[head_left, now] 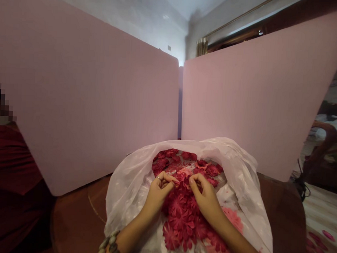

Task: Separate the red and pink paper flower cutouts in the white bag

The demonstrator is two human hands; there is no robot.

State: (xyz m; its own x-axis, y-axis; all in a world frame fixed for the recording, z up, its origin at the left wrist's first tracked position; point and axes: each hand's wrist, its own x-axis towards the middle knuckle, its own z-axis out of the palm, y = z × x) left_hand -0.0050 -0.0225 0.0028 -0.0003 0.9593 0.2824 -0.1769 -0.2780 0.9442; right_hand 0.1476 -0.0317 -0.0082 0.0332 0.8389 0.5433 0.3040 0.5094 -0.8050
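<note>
My left hand, with a ring on one finger and a bead bracelet at the wrist, pinches the left side of a red fabric flower. From the right, my right hand pinches the same flower between thumb and fingertips. Below and between my hands lies a heap of layered red artificial flowers. A coral-pink flower shows beside my right forearm. All of this sits in the mouth of a large white plastic bag, which holds more loose red petals at its back.
The bag stands on a round brown wooden table. Two tall pink panels rise behind it. A person in a red top is at the left edge. Pink petals lie on the floor at right, near a wooden chair.
</note>
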